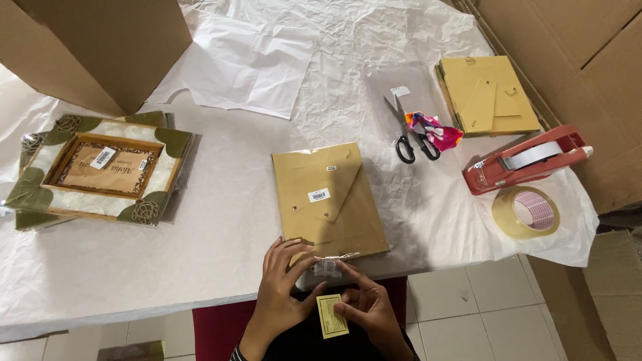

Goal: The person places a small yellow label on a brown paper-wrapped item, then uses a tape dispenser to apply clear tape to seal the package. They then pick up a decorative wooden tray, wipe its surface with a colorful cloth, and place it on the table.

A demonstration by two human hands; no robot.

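Left hand (284, 284): fingers curled, tips laid on the near edge of a plastic-wrapped brown frame back (328, 198), which lies flat at the near edge of the desk (221, 220). Right hand (371, 307): closed on a small yellow card (332, 315), pinched between thumb and fingers just below the desk edge; the card is also touched by the left thumb.

Desk covering: crumpled white paper (247, 53).
Left side: decorated photo frames (100, 170) in green, cream and brown, stacked and wrapped in clear film.
Far left: an open cardboard box (100, 47).
Beyond the frame back: black-handled scissors (406, 130), just beside a scrap of bright patterned material (438, 132).
Far right: a second stack of brown frame backs (488, 97).
Right edge: a red tape dispenser (525, 160) and, near it, a loose roll of tape (526, 212).
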